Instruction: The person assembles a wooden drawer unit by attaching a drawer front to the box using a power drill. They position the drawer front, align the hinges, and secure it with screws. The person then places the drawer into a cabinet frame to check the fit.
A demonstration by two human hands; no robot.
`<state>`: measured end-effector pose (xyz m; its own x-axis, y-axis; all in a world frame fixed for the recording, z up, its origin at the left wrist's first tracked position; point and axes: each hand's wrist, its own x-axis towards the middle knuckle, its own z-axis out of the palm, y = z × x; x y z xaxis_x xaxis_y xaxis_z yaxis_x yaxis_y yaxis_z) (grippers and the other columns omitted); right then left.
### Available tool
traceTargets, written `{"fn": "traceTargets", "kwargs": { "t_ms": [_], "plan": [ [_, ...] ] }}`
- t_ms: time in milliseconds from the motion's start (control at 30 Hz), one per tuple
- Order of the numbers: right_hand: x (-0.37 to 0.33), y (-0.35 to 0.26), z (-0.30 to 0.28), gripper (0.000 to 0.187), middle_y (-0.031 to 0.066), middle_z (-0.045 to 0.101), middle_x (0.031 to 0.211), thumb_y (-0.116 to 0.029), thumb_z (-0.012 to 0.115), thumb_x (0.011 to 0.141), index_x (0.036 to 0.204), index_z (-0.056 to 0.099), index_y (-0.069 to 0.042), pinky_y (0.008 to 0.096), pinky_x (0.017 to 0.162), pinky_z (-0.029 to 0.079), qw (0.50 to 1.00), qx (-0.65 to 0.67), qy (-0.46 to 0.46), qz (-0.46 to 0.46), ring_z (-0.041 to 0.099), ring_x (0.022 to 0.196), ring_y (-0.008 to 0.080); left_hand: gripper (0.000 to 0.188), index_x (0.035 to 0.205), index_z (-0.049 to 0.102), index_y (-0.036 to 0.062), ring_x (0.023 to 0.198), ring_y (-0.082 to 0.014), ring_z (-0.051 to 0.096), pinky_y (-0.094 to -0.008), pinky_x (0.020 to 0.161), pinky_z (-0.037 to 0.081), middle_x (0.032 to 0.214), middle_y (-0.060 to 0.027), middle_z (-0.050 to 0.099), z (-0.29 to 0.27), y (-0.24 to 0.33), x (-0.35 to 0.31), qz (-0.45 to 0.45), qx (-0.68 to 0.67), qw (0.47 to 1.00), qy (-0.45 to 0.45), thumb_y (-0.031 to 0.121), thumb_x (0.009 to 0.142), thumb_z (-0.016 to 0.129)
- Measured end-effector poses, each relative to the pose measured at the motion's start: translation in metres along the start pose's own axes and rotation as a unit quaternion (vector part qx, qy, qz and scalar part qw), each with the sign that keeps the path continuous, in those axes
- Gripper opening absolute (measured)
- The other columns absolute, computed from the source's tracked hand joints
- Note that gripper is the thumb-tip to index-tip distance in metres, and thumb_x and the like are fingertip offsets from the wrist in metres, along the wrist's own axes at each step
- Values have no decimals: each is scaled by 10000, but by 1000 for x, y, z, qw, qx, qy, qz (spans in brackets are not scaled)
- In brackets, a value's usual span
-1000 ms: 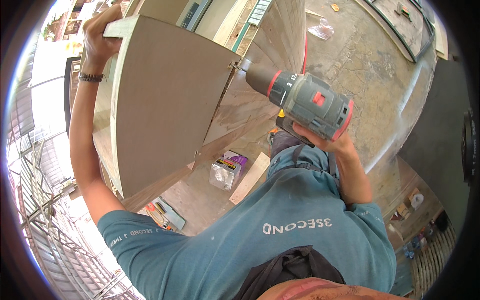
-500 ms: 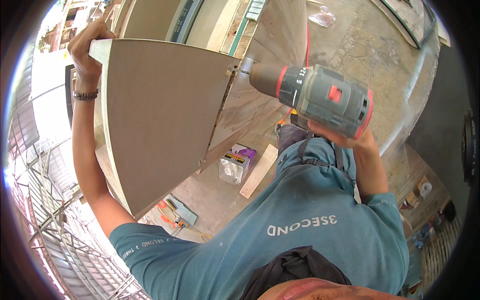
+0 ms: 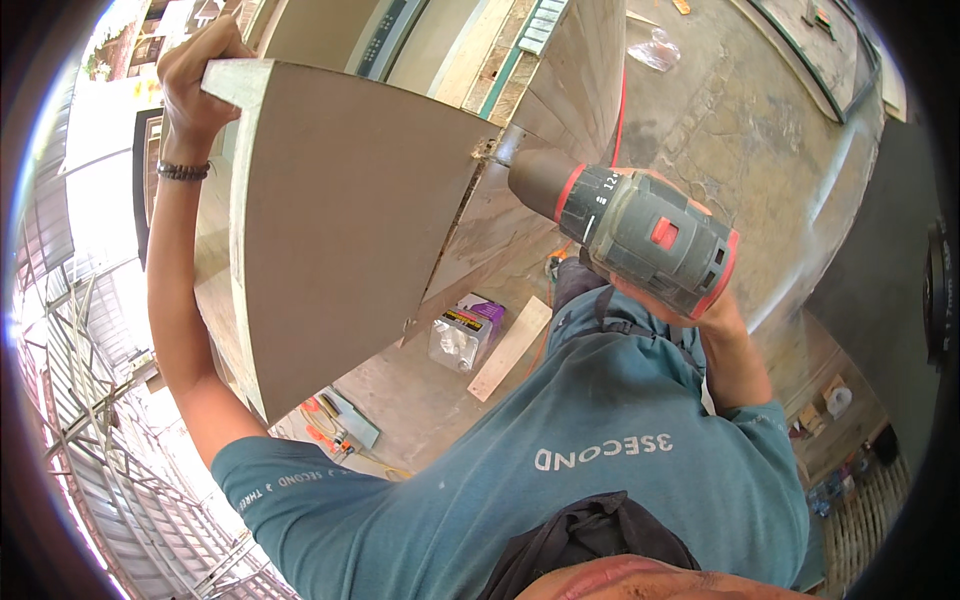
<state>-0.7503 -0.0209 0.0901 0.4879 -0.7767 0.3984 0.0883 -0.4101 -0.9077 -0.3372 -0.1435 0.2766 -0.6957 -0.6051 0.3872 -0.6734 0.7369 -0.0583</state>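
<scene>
My left hand (image 3: 207, 85) is closed round the top outer corner of a brown cabinet door (image 3: 340, 230) with a pale edge, which stands swung out from the cabinet (image 3: 570, 115). In my right hand (image 3: 712, 312) is a dark grey cordless drill (image 3: 650, 240) with red trim, its handle mostly hidden under its body. The drill's chuck points left at a small metal hinge (image 3: 488, 150) where the door meets the cabinet. A thin bit reaches toward the hinge; whether it touches cannot be made out.
Below the door, a clear and purple container (image 3: 465, 330) and a wooden board (image 3: 510, 350) lie on the concrete floor (image 3: 700, 110). Several tools with an orange-yellow cord (image 3: 345, 425) lie further left. A crumpled plastic bag (image 3: 655, 50) is at the far side, beside a red cable (image 3: 620, 125).
The drill has come down a little in view and its rear end has tilted lower. The door and my left hand appear shifted slightly right and up. Both grips are unchanged.
</scene>
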Motion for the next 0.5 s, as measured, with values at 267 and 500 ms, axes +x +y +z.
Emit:
{"fn": "traceTargets", "kwargs": {
  "t_ms": [267,500],
  "plan": [
    [-14,16,-1,682,132,647,1214,-117,832,653,1269,570,15,343,918,502,1000,-23,5,-2,650,1038,219,317,640,493,19,500,-135,439,-257,474,334,579,-45,452,-3,-3,-8,-11,18,1000,-1,182,720,753],
    [-13,15,15,468,81,683,1090,-85,838,742,1169,649,-50,351,864,514,998,46,35,26,651,978,217,323,642,505,17,499,-125,466,-252,474,348,573,-39,477,-1,-5,-6,-7,10,1000,-3,198,749,750]
  ]
}}
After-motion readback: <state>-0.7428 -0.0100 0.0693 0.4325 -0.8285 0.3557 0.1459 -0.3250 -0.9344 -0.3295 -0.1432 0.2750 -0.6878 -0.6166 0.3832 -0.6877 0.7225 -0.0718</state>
